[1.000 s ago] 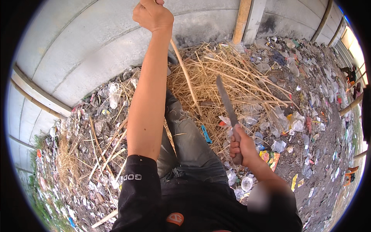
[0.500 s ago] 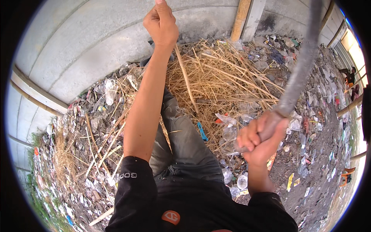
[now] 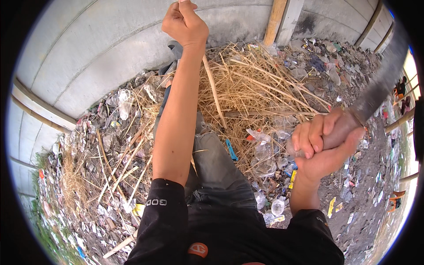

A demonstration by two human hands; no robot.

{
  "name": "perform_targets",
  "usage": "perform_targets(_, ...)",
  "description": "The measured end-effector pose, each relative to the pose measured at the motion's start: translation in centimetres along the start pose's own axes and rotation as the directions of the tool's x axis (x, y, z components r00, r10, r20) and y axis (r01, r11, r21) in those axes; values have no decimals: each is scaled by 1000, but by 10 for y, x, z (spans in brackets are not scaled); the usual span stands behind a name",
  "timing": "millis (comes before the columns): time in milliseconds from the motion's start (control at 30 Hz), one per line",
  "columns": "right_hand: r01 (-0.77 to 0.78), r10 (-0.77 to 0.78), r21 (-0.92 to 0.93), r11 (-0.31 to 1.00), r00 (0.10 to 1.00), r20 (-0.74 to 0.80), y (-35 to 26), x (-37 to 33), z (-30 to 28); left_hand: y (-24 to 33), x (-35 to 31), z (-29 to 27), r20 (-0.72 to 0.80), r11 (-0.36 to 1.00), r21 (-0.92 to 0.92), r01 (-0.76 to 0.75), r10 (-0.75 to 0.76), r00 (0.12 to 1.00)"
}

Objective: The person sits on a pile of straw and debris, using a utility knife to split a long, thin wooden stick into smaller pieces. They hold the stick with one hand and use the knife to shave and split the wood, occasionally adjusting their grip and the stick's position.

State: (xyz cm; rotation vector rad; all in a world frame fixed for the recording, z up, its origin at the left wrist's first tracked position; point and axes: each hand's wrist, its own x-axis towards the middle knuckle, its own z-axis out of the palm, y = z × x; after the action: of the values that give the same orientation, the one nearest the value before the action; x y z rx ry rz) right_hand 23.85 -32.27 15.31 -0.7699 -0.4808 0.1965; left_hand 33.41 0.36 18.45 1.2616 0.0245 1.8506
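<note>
My right hand [image 3: 322, 143] is wrapped round the thick wooden handle of a machete [image 3: 382, 84]. Its long dark blade points up and to the right, blurred toward the tip. At the top of the view, my left hand [image 3: 185, 26] is raised in front of the wall with fingers closed; whatever it pinches is cut off by the picture's upper edge. Between my arms lies a heap of dry straw and split bamboo strips [image 3: 251, 86]. One pale strip [image 3: 213, 88] slants down from beside my left wrist onto the heap.
A grey concrete panel wall [image 3: 119, 48] curves along the far and left sides, with a bamboo post [image 3: 274, 22] against it. Plastic scraps litter the dirt ground [image 3: 318, 229]. A blue plastic piece [image 3: 231, 150] lies by my knee. An orange chair [image 3: 396, 201] stands at far right.
The machete and my right hand have moved to the right, and the blade now leans further right. My left hand stays raised, with its forearm shifted slightly right.
</note>
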Motion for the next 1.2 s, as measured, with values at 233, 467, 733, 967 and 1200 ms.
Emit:
perform_targets(233, -837, 831, -239, 492, 534, -158, 74, -84, -63, 4, -3, 2, -17, 998, -22, 54, -54, 998)
perform_targets(467, -204, 202, 58, 977, 979, 36, -7, -34, -14, 10, -5, 2, 2, 997, 4, 74, -74, 997)
perform_targets(733, -797, 807, -401, 452, 557, -197, 107, -102, -75, 20, -12, 0, -20, 990, -66, 126, -127, 992)
perform_targets(967, -492, 490, -214, 844, 869, -67, 30, -59, -10, 10, -2, -5, -3, 982, -157, 104, -106, 994)
perform_targets(1200, -202, 235, -366, 908, 971, 48, 102, -72, -30, 6, -3, -4, 19, 985, -116, 127, -125, 992)
